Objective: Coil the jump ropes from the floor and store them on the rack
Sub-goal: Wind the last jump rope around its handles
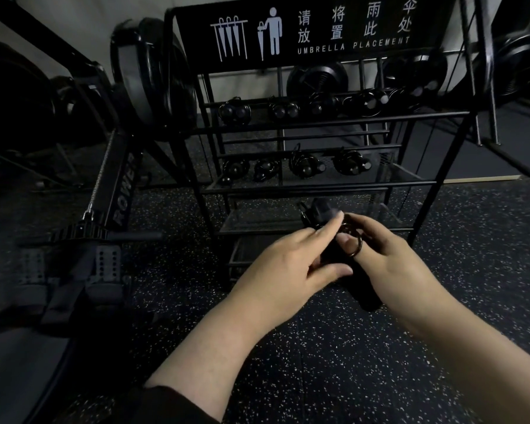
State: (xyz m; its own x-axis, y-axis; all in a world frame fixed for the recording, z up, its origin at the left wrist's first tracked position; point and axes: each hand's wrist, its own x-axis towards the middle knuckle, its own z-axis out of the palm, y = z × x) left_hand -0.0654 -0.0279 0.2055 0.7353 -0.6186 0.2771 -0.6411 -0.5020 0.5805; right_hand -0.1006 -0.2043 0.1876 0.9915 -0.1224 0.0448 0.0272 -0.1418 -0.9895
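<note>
Both hands are close together in front of the rack, working one black jump rope. The left hand grips the rope's handles, thumb pressed across them and index finger stretched forward along the top. The right hand pinches the coiled cord, a loop of it sitting round the thumb. The handles' lower ends stick out below the hands, above the speckled floor and not touching it. The bundle is held just in front of the rack's low mesh shelf, not on it.

The rack's top shelf carries a row of coiled ropes, and the middle shelf carries four more. A sign on the rack's back reads "UMBRELLA PLACEMENT". A rowing machine stands just left of the rack, its rail running toward the camera. Dark fan-wheel machines stand behind; detail is too dim to tell.
</note>
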